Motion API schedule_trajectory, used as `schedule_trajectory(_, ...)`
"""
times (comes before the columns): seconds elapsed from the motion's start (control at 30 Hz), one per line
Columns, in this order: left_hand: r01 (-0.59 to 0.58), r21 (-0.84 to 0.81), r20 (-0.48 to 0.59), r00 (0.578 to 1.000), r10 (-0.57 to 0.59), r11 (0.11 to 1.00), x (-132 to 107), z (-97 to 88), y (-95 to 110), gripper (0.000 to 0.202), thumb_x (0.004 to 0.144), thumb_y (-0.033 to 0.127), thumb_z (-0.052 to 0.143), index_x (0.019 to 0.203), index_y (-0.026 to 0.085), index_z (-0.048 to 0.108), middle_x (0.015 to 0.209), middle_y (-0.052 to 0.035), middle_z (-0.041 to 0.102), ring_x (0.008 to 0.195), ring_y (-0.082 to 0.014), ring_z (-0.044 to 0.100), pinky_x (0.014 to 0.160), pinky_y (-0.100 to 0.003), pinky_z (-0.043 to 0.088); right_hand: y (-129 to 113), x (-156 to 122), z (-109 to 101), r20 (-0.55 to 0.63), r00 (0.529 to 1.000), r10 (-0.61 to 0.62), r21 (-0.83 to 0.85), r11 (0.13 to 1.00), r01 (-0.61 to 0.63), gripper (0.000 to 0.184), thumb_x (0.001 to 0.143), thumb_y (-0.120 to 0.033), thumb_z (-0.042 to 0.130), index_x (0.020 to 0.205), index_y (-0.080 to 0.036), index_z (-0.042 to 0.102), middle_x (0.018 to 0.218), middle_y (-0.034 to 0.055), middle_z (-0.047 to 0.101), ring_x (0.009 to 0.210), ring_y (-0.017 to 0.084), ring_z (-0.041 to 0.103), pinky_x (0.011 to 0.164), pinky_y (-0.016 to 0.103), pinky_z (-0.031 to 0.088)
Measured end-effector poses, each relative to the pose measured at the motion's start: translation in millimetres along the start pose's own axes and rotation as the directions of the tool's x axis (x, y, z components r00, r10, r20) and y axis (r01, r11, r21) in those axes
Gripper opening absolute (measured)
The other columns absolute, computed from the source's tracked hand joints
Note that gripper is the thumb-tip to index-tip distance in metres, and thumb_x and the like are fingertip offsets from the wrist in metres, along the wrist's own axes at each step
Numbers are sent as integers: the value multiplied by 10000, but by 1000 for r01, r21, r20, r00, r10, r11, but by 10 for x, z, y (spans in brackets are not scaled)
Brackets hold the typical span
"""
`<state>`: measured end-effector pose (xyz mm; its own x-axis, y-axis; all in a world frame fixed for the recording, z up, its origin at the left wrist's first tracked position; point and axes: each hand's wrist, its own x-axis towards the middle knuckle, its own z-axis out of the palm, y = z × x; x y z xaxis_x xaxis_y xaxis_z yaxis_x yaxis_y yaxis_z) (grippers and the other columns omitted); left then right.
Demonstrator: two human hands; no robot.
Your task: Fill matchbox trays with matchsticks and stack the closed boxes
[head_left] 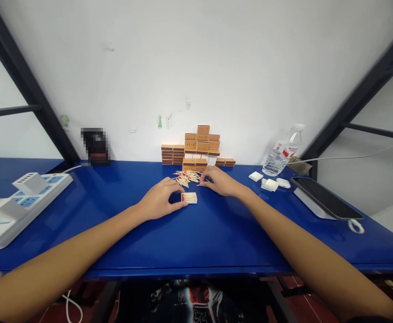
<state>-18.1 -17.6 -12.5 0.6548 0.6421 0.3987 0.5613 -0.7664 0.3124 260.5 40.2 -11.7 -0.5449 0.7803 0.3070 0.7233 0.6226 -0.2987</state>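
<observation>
My left hand (162, 198) grips the left end of a small white matchbox tray (192, 201) between thumb and fingers. Several red-tipped matches (190, 196) lie side by side in the tray. Just behind it, a loose pile of matches (187, 178) is spread on the table. My right hand (218, 180) is at the pile's right side, its fingers pinched on a match whose red tip shows near the fingertips. Stacked matchboxes (202, 146) stand against the wall behind both hands.
On the blue table (196, 242), a power strip (31, 197) with plugs stands at left. A water bottle (284, 150), white square pieces (269, 185) and a phone (327, 197) propped on a white box are at right. A blurred dark object (96, 147) stands at back left.
</observation>
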Motion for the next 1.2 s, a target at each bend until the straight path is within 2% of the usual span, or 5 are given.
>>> schedule_trajectory(0.33,4,6,1,1000,-4,1000,-2,-3,4,276,928,459,733,1089,236,709,1049,-51,718,1016,-253,609,888,-406,515,-14,-19,-65,-7,1000,-10,56,998,11,130,967,-230,612,871,-179,684,980,107,668,986,256,588,908,367,448)
schedule_trajectory(0.53,26,24,-10,1000,-26,999,3,1,1,256,923,440,739,1055,223,702,1014,-50,724,991,-251,616,862,-398,511,-338,-51,-105,32,997,-68,193,979,60,162,988,-314,603,935,-183,683,985,79,660,936,226,577,845,352,444)
schedule_trajectory(0.83,14,21,-5,1000,-14,1000,3,7,-21,271,932,462,719,1073,231,705,1007,-48,732,971,-254,619,861,-406,512,-660,-95,71,54,993,-107,138,986,99,83,969,-223,645,899,-194,678,993,89,646,1038,256,563,941,395,437)
schedule_trajectory(1.07,25,44,-5,1000,-25,999,9,7,-9,302,927,480,723,1090,226,727,1039,-65,732,1012,-267,615,883,-415,509,-428,-58,-145,-12,998,-54,102,993,55,123,969,-205,616,871,-179,686,887,52,678,814,183,578,735,301,409)
schedule_trajectory(1.2,38,49,3,999,-38,998,5,-6,3,318,927,494,719,1092,223,733,1042,-70,736,1015,-268,616,873,-407,514,-144,-50,-241,91,995,38,83,996,-45,110,893,-268,744,936,-170,721,935,65,711,823,192,599,724,295,421)
